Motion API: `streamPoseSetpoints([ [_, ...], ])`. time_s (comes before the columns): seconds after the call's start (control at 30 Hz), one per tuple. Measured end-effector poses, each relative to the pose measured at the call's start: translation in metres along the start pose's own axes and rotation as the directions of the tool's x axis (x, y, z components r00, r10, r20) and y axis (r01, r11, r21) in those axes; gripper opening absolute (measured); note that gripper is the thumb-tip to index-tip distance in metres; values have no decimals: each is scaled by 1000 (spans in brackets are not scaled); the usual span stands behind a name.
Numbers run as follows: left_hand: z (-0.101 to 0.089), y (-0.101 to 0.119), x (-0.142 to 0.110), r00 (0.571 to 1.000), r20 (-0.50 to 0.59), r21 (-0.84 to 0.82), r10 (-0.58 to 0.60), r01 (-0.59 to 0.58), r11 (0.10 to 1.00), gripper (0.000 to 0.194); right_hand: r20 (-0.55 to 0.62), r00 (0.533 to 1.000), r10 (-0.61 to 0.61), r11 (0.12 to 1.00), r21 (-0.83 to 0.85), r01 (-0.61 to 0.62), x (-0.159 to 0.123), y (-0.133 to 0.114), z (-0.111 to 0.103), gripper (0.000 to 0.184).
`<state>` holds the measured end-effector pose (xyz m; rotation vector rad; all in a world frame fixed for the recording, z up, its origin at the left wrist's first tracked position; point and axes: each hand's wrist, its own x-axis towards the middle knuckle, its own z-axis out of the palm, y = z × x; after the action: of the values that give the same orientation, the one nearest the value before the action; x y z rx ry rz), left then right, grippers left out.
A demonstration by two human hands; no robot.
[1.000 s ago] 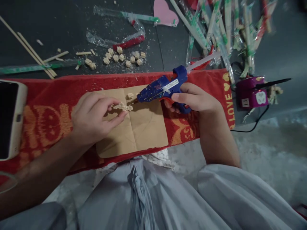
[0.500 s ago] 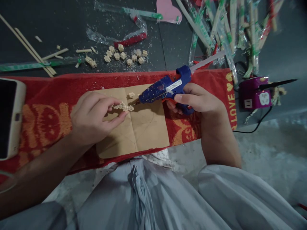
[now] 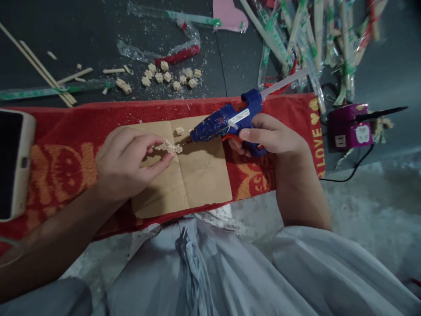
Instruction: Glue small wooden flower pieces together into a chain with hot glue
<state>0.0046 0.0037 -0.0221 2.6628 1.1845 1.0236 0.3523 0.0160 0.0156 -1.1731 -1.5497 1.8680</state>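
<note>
Between the thumb and fingers of my left hand (image 3: 128,160) is a small cluster of short wooden stick pieces (image 3: 171,147), pale and knobbly. My right hand (image 3: 263,136) is wrapped round the handle of a blue hot glue gun (image 3: 217,122), fingers by its orange trigger. A translucent glue stick (image 3: 285,83) juts from the gun's back. The nozzle points left, at or very close to the cluster's right end; contact cannot be made out. Beneath both lies a creased brown cardboard sheet (image 3: 204,184) with faint pencil lines. One loose little wooden bundle (image 3: 179,131) rests on it.
A red towel (image 3: 66,127) lies under the cardboard. Beyond it are several small wooden clusters (image 3: 167,77), thin sticks (image 3: 39,63) and a red-handled tool (image 3: 179,55). Wrapped chopsticks (image 3: 296,35) pile up at back right, near a purple power socket box (image 3: 350,127). A phone (image 3: 15,164) lies left.
Hardly anything differs. Both hands, the glue gun and the wooden cluster keep nearly the same positions; the whole view has shifted very slightly.
</note>
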Motion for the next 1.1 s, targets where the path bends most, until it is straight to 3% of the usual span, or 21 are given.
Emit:
streamPoseSetpoints([
  [0.43, 1, -1, -1, 997, -48, 36, 62, -60, 998, 20, 22, 1000, -2, 1000, 9, 1, 0, 0, -2, 73],
  [0.73, -7, 4, -3, 992, 65, -25, -108, 109, 994, 14, -6, 1000, -7, 1000, 27, 7, 0, 1, 0, 68],
  [0.87, -4, 2, -3, 997, 36, -40, -67, 69, 997, 11, -34, 999, 30, 999, 22, -29, -7, 1, -2, 62],
  [1.0, -1, -1, -2, 995, 66, -66, -81, 86, 994, 15, -127, 992, 27, 992, -118, -42, -21, 3, -8, 55],
  [1.1, -1, -1, 0, 989, 97, -23, -107, 110, 994, 19, -295, 949, -110, 949, -315, 13, -35, 6, -15, 47],
])
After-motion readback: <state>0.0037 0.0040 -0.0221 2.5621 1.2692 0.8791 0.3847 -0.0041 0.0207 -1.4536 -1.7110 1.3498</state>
